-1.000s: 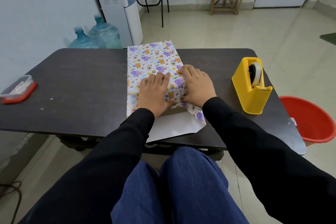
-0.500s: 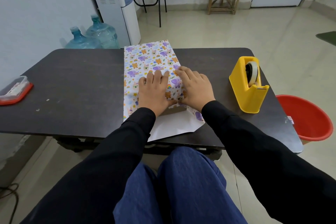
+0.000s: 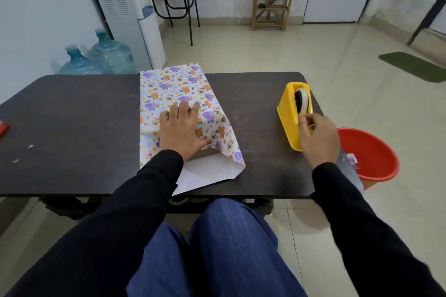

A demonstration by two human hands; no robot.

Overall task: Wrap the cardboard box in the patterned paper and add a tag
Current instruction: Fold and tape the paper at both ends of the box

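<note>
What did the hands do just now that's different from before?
The right hand let go of the patterned paper and moved right to the yellow tape dispenser, where its fingers pinch at the tape. The left hand stayed flat on the paper, holding it down over the cardboard box. Paper and dispenser did not move.

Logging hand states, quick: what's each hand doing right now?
Left hand: open, pressing flat on the paper.
Right hand: closed, pinching at the tape dispenser.
</note>
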